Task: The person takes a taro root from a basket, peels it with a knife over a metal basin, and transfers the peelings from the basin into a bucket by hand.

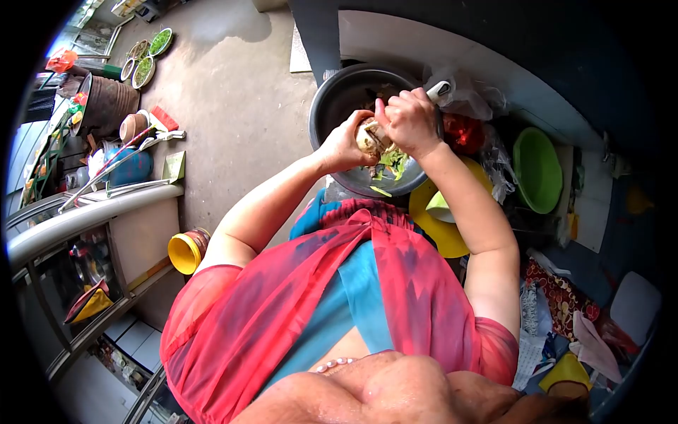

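Observation:
Over a large dark grey basin (pixel 326 106), my left hand (pixel 345 143) is wrapped round a pale, brown-spotted root vegetable (pixel 369 139). My right hand (pixel 412 121) is closed on the handle of a tool, whose white and black end (pixel 438 90) sticks out beyond the fist; its working end is hidden at the vegetable. The two hands are close together, the right one at the vegetable's right side. Green and yellowish scraps (pixel 393 166) lie in the basin below the hands, and darker bits show at its far side.
Right of the basin are clear plastic bags (pixel 462 95), a red bag (pixel 464 133), a green basin (pixel 537 169) and a yellow basin (pixel 447 237). A yellow bucket (pixel 185 253) stands at the left. Farther off are trays of greens (pixel 143 72) and a rusty drum (pixel 109 104).

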{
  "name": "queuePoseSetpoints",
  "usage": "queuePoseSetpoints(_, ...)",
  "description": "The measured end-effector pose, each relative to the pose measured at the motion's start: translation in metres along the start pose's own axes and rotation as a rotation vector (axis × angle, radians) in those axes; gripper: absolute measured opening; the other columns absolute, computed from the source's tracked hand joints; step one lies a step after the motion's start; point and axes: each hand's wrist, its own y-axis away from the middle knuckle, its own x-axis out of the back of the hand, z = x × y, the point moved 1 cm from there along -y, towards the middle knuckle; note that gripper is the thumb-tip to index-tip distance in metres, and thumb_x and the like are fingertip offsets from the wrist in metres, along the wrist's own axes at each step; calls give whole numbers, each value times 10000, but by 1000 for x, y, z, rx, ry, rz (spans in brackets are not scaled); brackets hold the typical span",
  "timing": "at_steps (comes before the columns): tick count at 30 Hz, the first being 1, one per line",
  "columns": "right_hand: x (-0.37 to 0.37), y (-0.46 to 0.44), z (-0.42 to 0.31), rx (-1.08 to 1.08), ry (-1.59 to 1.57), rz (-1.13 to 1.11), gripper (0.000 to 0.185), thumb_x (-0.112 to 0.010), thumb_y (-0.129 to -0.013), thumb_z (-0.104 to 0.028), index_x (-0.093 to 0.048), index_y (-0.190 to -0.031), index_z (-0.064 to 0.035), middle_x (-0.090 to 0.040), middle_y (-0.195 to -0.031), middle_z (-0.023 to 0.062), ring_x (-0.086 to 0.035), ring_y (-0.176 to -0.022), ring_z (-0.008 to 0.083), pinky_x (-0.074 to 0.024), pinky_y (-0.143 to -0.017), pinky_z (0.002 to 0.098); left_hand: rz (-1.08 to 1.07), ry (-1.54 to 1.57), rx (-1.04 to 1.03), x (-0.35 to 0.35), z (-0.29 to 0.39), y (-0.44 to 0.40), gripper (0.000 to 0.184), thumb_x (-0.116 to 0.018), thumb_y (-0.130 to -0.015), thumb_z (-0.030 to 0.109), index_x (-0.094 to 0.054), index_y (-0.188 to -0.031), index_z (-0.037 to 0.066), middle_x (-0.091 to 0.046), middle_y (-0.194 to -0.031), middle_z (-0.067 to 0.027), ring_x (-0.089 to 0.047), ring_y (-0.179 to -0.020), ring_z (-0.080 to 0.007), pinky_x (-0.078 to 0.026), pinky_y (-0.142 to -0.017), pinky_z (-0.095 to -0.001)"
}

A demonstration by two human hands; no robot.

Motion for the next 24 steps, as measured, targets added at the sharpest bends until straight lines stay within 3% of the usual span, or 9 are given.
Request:
queuePoseSetpoints(2,-14,7,23,-59,79,-29,346,-615,-847,-236,-635,-532,-96,-622,-584,53,-596,-629,216,-424,-712,360,6,0,-3,-1,-6,-2,796,-814,-594,96,-437,-1295,86,-584,-1160,-111,-575,-1081,-198,-463,-945,-308)
queuePoseSetpoints(4,-19,14,37,-127,118,-115,389,-567,-879,-266,-635,-545,-79,-620,-587,75,-601,-628,272,-407,-692,414,-4,101,-130,-2,-2,1,785,-811,-610,100,-436,-1300,91,-576,-1177,-85,-569,-1087,-194,-464,-942,-312)
queuePoseSetpoints(8,-29,31,42,-402,-53,-150,427,-532,-912,-310,-663,-590,-61,-634,-625,131,-610,-653,340,-432,-728,451,-147,641,73,3,-1,4,821,-785,-666,38,-397,-1385,119,-554,-1227,-59,-532,-1155,-186,-403,-1024,-309)
queuePoseSetpoints(12,-31,38,46,-649,-217,-260,471,-504,-934,-345,-664,-598,-57,-635,-634,158,-616,-656,367,-451,-750,461,-359,1038,242,8,-2,3,863,-788,-749,123,-300,-1461,98,-487,-1349,-66,-482,-1251,-191,-397,-1047,-329)
queuePoseSetpoints(13,-32,40,46,-675,-203,-236,499,-488,-942,-360,-660,-593,-48,-639,-638,162,-622,-666,371,-451,-750,456,-335,992,220,7,1,4,834,-795,-765,167,-311,-1439,78,-483,-1345,-74,-480,-1250,-201,-407,-1044,-339)
queuePoseSetpoints(17,-32,42,43,-519,-122,-179,463,-531,-924,-334,-657,-578,-53,-629,-609,140,-613,-639,342,-442,-730,442,-237,894,179,4,4,2,760,-836,-718,112,-387,-1331,87,-549,-1205,-65,-534,-1150,-184,-464,-970,-332)
queuePoseSetpoints(20,-19,31,40,-369,-2,-67,425,-574,-903,-302,-649,-560,-62,-625,-591,113,-606,-621,305,-434,-710,422,-241,774,125,0,5,3,832,-847,-675,56,-369,-1354,112,-545,-1212,-65,-532,-1147,-185,-464,-968,-323)
queuePoseSetpoints(24,18,3,24,-199,52,-11,376,-625,-869,-260,-624,-536,-86,-619,-592,62,-596,-632,237,-429,-696,377,-223,833,200,-2,-2,1,836,-818,-662,5,-366,-1357,115,-567,-1162,-62,-577,-1076,-188,-523,-857,-316)
